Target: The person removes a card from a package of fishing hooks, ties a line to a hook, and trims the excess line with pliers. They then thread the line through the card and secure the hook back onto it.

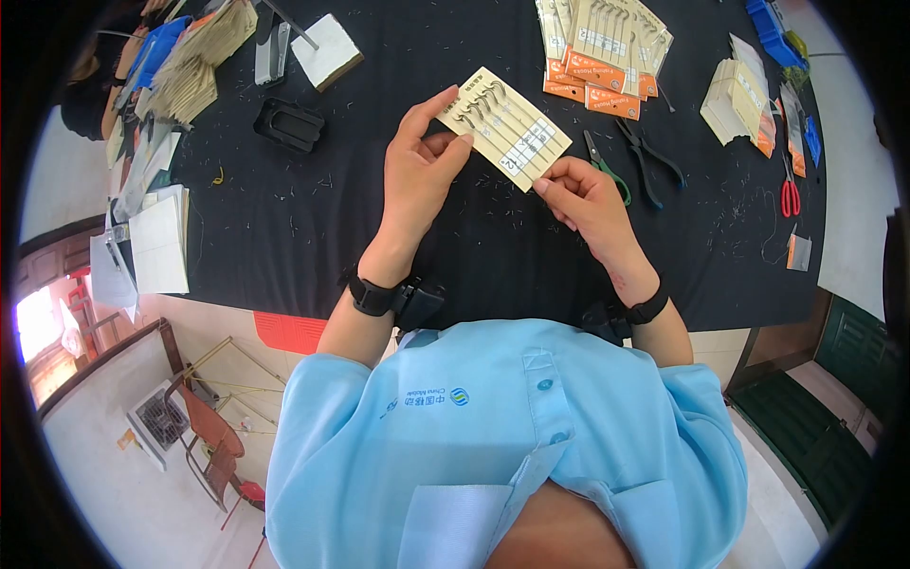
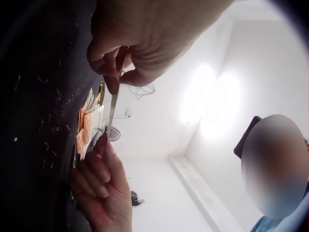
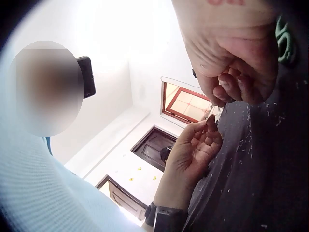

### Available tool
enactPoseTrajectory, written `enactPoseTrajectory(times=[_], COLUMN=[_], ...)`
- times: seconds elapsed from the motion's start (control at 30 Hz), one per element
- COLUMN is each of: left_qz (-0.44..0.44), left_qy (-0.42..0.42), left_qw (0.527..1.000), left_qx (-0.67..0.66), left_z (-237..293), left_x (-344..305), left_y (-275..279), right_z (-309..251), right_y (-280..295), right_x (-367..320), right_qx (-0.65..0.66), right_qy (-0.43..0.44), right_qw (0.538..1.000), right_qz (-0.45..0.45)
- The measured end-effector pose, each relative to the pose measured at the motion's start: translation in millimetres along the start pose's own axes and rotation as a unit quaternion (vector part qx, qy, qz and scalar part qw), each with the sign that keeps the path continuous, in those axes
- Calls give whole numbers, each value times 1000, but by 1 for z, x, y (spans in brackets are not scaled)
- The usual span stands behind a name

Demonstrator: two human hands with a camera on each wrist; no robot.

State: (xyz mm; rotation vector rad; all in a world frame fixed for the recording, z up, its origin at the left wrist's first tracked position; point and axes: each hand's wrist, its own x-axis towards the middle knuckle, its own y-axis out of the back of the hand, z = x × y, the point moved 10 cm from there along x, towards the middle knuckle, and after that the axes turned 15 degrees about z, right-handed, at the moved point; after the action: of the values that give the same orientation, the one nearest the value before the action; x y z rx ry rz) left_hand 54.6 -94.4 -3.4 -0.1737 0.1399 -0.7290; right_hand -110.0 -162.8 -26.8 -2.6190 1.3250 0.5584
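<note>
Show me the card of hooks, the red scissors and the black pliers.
card of hooks (image 1: 505, 128): head view, middle of the card.
red scissors (image 1: 790, 197): head view, the handles.
black pliers (image 1: 635, 142): head view, near the pivot.

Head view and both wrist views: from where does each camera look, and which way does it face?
Head: on the head, looking down at the black table; shows the blue shirt, left hand and right hand pinching the hook card.
Left wrist: at the left wrist, facing upward beside the table; left hand near, right hand beyond, hook card edge-on.
Right wrist: at the right wrist, facing upward; right hand near, left hand beyond.
Shared: all show both hands; head and left wrist show the hook card.
</note>
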Motion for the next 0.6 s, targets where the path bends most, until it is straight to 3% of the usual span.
enactPoseTrajectory(times=[0.6], left_qz=[-11], left_qy=[-28], left_qw=[999], left_qx=[29], left_z=[2], left_x=[-6], left_y=[-6], right_z=[-1], right_y=[0], right_x=[1], right_qx=[0], right_qy=[9], right_qw=[1000], right_qz=[21])
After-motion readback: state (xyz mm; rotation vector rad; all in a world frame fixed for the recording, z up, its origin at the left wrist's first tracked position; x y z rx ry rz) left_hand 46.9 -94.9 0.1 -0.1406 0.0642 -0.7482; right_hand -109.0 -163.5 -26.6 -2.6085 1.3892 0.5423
